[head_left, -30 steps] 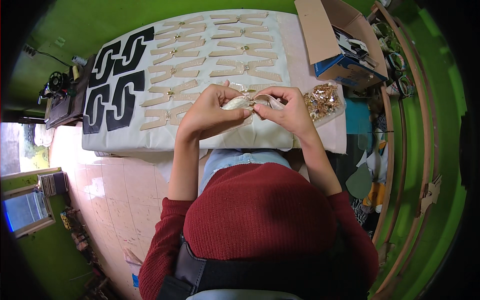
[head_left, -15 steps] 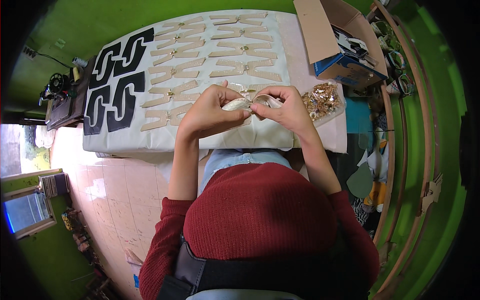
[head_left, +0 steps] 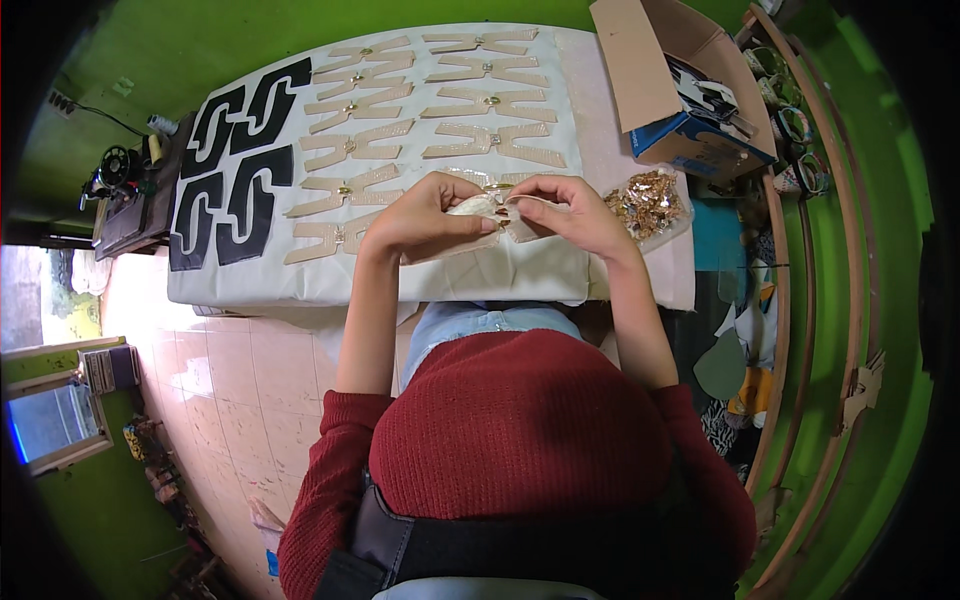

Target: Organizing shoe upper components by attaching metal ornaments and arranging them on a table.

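Note:
Over the near edge of the table, both my hands pinch a beige, X-shaped strap piece (head_left: 527,229) with a small metallic ornament at its middle. My left hand (head_left: 432,222) has its thumb laid over the left side, where the pale underside shows. On the other side, my right hand (head_left: 580,214) grips close to the centre between thumb and fingers. The ornament is small and partly covered by my fingertips. Just beyond my hands lies another beige strap piece (head_left: 458,181), partly hidden. Rows of similar strap pieces with gold or silver ornaments (head_left: 490,101) spread across the table.
A clear tray of gold-coloured ornaments (head_left: 645,205) sits right of my right hand. Black cut-out pieces (head_left: 254,202) lie at the table's left. An open cardboard box (head_left: 690,140) stands at the back right. A sewing machine (head_left: 118,170) is at the far left.
My right hand has shifted slightly right, its thumb drawn back from the centre. The right side of the strap piece now hangs flatter below my fingers. My left hand keeps its hold.

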Demonstrator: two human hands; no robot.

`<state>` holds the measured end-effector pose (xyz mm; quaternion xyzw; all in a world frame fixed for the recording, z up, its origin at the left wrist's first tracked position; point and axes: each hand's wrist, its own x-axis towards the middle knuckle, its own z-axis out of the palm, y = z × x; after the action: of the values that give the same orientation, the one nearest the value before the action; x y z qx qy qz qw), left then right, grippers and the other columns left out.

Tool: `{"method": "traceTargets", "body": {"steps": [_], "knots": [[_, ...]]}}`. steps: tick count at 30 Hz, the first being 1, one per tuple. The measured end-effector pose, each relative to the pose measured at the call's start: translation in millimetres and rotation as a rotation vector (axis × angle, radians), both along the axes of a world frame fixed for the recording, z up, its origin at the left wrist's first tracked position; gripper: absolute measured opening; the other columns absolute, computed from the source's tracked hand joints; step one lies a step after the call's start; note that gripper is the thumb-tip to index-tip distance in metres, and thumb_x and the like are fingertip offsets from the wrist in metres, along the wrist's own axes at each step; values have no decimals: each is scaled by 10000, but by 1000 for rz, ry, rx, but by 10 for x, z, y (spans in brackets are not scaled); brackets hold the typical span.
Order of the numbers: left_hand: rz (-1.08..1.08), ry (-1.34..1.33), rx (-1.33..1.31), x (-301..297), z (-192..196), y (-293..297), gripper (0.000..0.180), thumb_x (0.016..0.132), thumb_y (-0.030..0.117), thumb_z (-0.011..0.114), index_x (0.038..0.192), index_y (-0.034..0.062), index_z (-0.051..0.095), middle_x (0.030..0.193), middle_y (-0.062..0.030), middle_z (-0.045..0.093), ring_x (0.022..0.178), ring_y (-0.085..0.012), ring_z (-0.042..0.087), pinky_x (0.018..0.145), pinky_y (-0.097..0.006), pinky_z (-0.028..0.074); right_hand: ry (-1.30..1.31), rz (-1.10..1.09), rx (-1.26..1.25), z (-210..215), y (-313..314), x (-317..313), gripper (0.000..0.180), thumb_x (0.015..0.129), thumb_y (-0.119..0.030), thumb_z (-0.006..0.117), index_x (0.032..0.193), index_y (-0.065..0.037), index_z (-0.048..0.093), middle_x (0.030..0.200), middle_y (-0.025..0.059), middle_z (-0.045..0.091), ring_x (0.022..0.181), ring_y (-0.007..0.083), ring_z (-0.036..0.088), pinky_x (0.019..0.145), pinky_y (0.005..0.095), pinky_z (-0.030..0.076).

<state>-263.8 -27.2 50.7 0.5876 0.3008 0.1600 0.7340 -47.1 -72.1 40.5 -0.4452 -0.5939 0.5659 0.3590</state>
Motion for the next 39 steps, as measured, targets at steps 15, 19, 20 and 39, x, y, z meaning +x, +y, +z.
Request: {"method": "traceTargets", "body": {"steps": [15,19,20,39], "knots": [[21,473,1017,101,-423,-207,843,563,272,795,1311,209,413,1303,-48,467,1291,-263,310,997,-651,87,467,-22,-420,-787,19,290,212,840,-152,614,994,-8,590,849,8,616,750,59,569,690,200,469],[179,441,1234,182,-643,-251,700,701,55,640,1326,241,386,1241,-68,517,1180,-263,451,1030,-573,168,533,-91,-524,-772,-34,210,234,863,-178,580,1023,-8,586,895,32,629,793,76,589,724,208,465],[159,389,1103,166,-662,-234,588,725,78,633,1270,205,454,1162,-71,564,1108,-259,505,1021,-532,213,533,-93,-522,-784,-29,223,234,863,-178,580,1023,-8,586,895,32,629,793,76,589,724,208,465],[-354,298,368,21,-1268,212,291,744,304,697,805,25,639,643,-56,598,603,-148,531,581,-301,425,-486,225,-50,-1095,128,286,295,722,-193,671,970,-37,640,812,98,662,764,180,628,699,294,476]]}}
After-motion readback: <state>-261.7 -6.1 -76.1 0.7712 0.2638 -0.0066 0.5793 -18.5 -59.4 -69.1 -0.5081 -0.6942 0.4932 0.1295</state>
